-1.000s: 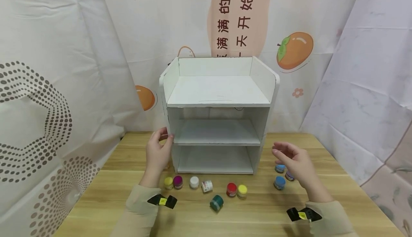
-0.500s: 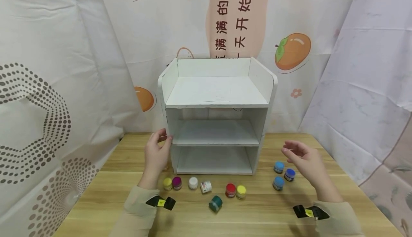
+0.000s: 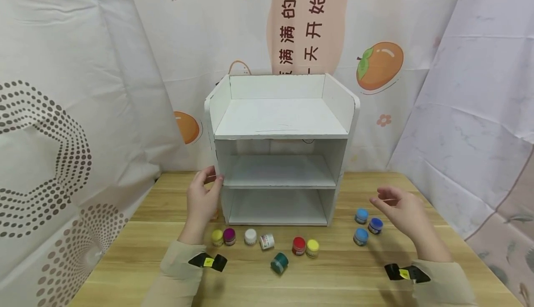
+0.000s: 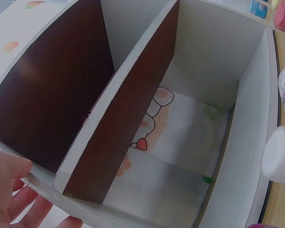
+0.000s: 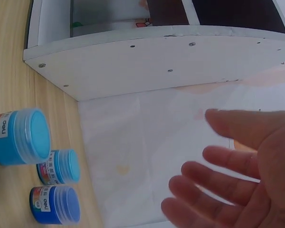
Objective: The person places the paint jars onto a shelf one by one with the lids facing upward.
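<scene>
A white shelf unit (image 3: 280, 118) with an upper deck and two lower compartments stands on the wooden table. My left hand (image 3: 202, 201) is at its left side panel. In the left wrist view the thumb (image 4: 20, 166) reaches the panel's front edge and the other fingers lie along the outside. To the right of the unit, my right hand (image 3: 403, 209) hovers with nothing held, its fingers (image 5: 218, 178) loosely bent and apart from the thumb. Nearest to it are two light blue paint jars (image 3: 361, 216) and a darker blue jar (image 3: 375, 226).
Along the unit's front stand a yellow jar (image 3: 217, 238), a purple jar (image 3: 229, 236), a white jar (image 3: 251, 237), a red jar (image 3: 298, 246) and another yellow jar (image 3: 312, 248). A white jar (image 3: 267, 241) and a green jar (image 3: 279, 263) lie tipped over. Printed curtains (image 3: 200, 42) hang behind.
My right hand has moved right, away from the unit, uncovering the blue jars. The left hand stays at the side panel, and the unit has not visibly shifted on the table.
</scene>
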